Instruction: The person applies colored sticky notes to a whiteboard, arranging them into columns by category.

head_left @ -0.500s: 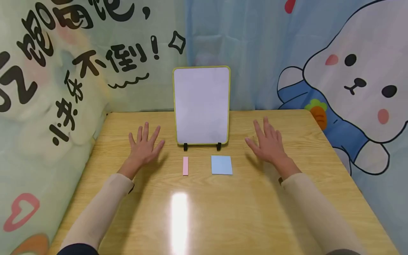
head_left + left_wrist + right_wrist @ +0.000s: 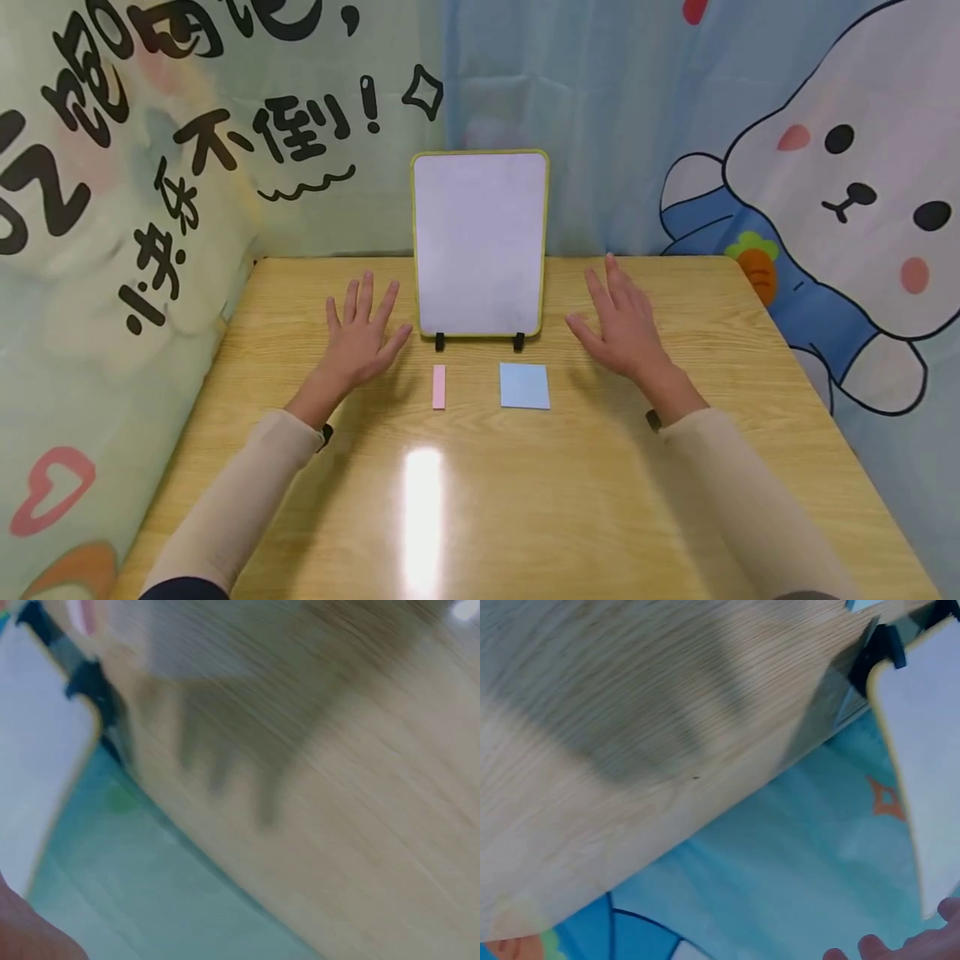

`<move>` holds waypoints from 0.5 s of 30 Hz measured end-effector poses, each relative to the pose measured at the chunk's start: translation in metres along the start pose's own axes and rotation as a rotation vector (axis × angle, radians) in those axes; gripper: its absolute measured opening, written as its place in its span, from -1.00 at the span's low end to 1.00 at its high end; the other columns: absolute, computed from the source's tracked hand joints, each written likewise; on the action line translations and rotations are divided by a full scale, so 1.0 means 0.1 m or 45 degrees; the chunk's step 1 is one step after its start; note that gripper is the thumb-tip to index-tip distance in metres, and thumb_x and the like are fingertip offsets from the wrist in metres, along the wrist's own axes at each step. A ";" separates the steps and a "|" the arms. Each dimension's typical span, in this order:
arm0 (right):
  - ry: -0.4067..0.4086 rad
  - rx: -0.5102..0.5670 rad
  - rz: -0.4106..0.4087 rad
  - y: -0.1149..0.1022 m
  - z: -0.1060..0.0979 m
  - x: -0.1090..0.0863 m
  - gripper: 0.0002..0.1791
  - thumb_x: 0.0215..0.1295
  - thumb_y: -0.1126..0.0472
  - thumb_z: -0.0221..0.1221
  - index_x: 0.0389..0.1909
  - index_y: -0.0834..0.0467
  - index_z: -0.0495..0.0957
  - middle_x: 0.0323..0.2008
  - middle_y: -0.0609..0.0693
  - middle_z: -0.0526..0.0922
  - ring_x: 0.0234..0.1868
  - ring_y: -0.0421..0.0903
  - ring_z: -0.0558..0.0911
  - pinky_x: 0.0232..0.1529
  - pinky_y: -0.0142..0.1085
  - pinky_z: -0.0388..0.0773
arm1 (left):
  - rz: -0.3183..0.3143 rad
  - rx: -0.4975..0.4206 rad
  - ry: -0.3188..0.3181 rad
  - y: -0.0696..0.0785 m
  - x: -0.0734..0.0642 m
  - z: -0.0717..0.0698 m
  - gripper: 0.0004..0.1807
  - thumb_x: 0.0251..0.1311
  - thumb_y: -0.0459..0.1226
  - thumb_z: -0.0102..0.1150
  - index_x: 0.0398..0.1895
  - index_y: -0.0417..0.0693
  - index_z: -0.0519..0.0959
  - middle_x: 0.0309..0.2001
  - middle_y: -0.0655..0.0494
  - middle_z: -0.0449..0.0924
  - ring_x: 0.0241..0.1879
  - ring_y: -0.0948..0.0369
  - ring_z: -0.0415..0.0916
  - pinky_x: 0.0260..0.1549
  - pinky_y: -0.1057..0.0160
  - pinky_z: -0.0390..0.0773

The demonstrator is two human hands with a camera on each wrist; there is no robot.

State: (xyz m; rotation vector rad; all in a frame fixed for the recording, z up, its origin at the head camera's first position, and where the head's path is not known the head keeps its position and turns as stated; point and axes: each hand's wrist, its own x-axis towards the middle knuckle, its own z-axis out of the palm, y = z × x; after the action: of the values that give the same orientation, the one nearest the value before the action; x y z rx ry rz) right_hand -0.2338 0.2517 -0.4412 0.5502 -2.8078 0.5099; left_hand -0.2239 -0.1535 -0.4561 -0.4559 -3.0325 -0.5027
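Note:
My left hand is held over the table to the left of a whiteboard, fingers straight and spread, holding nothing. On the other side of the board my right hand is likewise stretched out, thumb apart, with nothing in it. The whiteboard has a yellow-green rim and stands upright on small black feet. In front of it lie a narrow pink strip and a pale blue square, flat on the wood. Fingertips of the right hand show at the bottom of the right wrist view.
The wooden table reaches back to a printed curtain with lettering at left and a cartoon animal at right. A bright light reflection lies on the front part of the tabletop. Shadows of both arms fall on the wood.
Both hands have moved slightly inward and forward, closer to the whiteboard's sides. The strip, the square and the board keep their places on the table; the head view has shifted a little.

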 end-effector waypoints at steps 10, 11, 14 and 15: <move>0.025 -0.067 -0.239 -0.21 0.04 -0.03 -0.12 0.32 -0.03 0.21 0.53 0.22 0.07 0.56 0.29 -0.09 0.51 0.31 0.06 0.43 0.21 0.04 | 0.318 0.094 0.053 0.56 -0.11 0.10 -0.17 0.39 0.36 -0.59 0.62 0.23 -0.19 0.61 -0.09 -0.42 0.59 -0.13 -0.37 0.40 -0.38 -0.35; 0.017 -0.070 -0.251 -0.21 0.04 -0.02 -0.12 0.32 -0.03 0.21 0.53 0.22 0.07 0.56 0.29 -0.09 0.51 0.31 0.06 0.43 0.20 0.05 | 0.356 0.103 0.063 0.62 -0.11 0.12 -0.16 0.38 0.37 -0.64 0.62 0.23 -0.16 0.61 -0.09 -0.40 0.58 -0.13 -0.33 0.40 -0.38 -0.33; 0.019 -0.074 -0.288 -0.21 0.06 -0.01 -0.10 0.27 0.00 0.26 0.52 0.25 0.10 0.55 0.31 -0.04 0.49 0.32 0.09 0.42 0.20 0.10 | 0.468 0.121 0.075 0.77 -0.12 0.21 -0.18 0.41 0.34 -0.57 0.61 0.19 -0.09 0.61 -0.09 -0.32 0.58 -0.13 -0.23 0.42 -0.36 -0.27; 0.025 -0.077 -0.307 -0.21 0.07 -0.01 -0.10 0.26 0.01 0.28 0.51 0.27 0.12 0.54 0.31 -0.02 0.49 0.32 0.11 0.41 0.20 0.12 | 0.501 0.127 0.067 0.82 -0.12 0.24 -0.20 0.42 0.32 -0.49 0.61 0.18 -0.08 0.61 -0.09 -0.29 0.58 -0.12 -0.21 0.42 -0.34 -0.25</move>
State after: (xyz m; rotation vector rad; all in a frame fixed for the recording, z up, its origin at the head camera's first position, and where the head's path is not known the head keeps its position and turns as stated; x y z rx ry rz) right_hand -0.2259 0.2314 -0.4417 0.8515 -2.6782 0.3780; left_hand -0.1878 -0.0749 -0.4546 -0.9835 -2.7926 -0.3304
